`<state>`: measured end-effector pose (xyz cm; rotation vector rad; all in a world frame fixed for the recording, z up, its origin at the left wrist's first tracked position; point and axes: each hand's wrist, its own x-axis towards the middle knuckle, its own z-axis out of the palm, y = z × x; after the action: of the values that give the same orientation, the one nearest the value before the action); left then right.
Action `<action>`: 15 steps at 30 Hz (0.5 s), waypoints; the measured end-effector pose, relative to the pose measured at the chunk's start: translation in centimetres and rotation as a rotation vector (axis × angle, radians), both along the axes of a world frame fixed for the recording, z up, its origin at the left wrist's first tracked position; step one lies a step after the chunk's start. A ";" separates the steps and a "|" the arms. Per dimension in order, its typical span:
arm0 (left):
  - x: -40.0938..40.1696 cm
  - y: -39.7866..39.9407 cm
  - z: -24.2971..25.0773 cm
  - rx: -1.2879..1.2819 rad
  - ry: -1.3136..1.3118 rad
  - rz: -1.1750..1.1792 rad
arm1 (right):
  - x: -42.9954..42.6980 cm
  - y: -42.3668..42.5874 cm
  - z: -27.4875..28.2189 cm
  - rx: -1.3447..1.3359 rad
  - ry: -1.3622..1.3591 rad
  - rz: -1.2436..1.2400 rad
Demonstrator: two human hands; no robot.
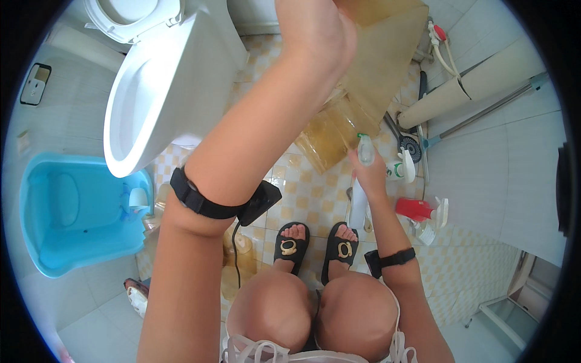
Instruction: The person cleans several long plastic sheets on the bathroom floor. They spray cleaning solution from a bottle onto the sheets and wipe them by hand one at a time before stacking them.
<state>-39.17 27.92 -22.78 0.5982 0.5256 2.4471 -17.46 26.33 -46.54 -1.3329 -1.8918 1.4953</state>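
My left arm reaches up across the view, with my left hand (329,29) bent at the wrist beside a large translucent yellowish plastic piece (386,59); its fingers are hidden. My right hand (371,174) is closed around a spray bottle (366,150) with a clear head and a green nozzle tip. A pale cylindrical body (358,206) shows just below that hand; whether it belongs to the same bottle is unclear. The lower folded part of the plastic (329,136) lies on the checkered tile floor, left of my right hand.
A white toilet (199,68) stands at upper left, above a blue plastic tub (59,195) holding a small cup (138,198). At right are a shower head (410,147), a white-topped spray bottle (407,167), a red spray bottle (414,208), a pipe (472,81) and a metal pole (485,111).
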 end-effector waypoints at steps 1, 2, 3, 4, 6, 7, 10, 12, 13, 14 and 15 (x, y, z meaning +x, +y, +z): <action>0.0 -0.3 0.2 0.024 0.023 0.013 | -0.4 0.3 -0.2 0.025 -0.020 -0.004; 0.0 -0.6 0.5 0.023 0.019 0.012 | -0.8 0.5 -0.7 0.024 -0.023 -0.004; -0.1 -0.9 0.8 0.056 0.026 -0.016 | -1.2 0.7 -1.4 0.124 -0.044 -0.010; -0.2 -1.1 0.8 0.086 0.034 -0.041 | -1.6 0.7 -1.7 0.222 -0.064 -0.012; -0.7 -0.8 0.5 0.117 0.049 -0.071 | -2.1 0.8 -2.0 0.213 -0.066 -0.016; -0.8 -0.8 0.5 0.150 0.069 -0.104 | -2.3 0.7 -2.0 0.205 -0.063 -0.021; -0.7 -0.4 0.9 0.175 0.051 -0.174 | -2.6 0.8 -2.1 0.264 -0.081 -0.027; -0.1 -0.1 1.6 0.199 0.090 -0.189 | -2.7 0.9 -2.9 0.291 -0.082 -0.013; 0.1 0.1 1.7 0.223 0.126 -0.207 | -2.9 0.9 -2.8 0.317 -0.087 -0.001; 0.3 0.4 1.9 0.223 0.125 -0.207 | -2.9 0.9 -2.7 0.317 -0.089 -0.001; 0.4 0.8 2.3 0.230 0.104 -0.241 | -3.1 0.8 -2.5 0.269 -0.096 0.031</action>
<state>-38.75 28.72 -20.52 0.8358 0.1978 2.2703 -20.53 27.14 -49.08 -1.2740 -2.0953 1.1578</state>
